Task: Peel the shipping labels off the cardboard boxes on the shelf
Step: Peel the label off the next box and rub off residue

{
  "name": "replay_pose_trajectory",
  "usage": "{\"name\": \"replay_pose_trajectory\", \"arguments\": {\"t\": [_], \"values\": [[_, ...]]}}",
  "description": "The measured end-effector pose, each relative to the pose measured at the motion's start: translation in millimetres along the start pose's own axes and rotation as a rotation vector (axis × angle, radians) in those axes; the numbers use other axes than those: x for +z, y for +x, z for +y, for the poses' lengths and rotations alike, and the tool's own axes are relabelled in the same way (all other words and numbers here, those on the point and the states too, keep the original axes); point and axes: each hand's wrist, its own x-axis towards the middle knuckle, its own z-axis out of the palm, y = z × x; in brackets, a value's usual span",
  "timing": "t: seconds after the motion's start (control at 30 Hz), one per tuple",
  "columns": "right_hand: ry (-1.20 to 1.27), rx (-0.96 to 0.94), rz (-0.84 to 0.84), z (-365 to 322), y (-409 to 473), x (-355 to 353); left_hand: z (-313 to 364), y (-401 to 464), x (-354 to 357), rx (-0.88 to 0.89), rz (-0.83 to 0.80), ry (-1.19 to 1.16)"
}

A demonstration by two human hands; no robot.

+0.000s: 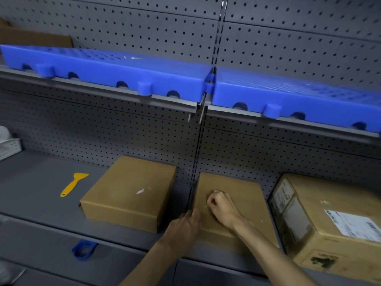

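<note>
Shelf crowded with three cardboard boxes: right box well clear of both hands, two shipping labels intact on top and side, untouched. Middle box under the action; left box already bare but for white scraps. Risk, judged from here: thin remnant tearing into flecks under a hard pull, or box skidding back against the pegboard without firm bracing. Yellow scraper lying idle, far left, beyond the left box. Left hand pressed against the middle box's near-left edge, fingers curled on it. Right hand clenched on top, apparently pinching a pale label scrap, too small to confirm.
</note>
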Motion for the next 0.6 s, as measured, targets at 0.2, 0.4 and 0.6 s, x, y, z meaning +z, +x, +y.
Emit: {"name": "replay_pose_trajectory", "arguments": {"t": [0.2,0.4,0.6], "values": [[0.007,0.002,-0.007,-3.1,-0.9,1.5,-0.6,0.0,-0.1,-0.017,-0.01,-0.022],[-0.026,-0.01,-0.003,-3.8,-0.5,3.2,-1.9,0.4,1.6,-0.015,-0.008,-0.031],[-0.088,-0.062,-0.029,-6.8,-0.2,3.1,-5.9,1.8,8.9,-0.011,0.006,0.013]]}}
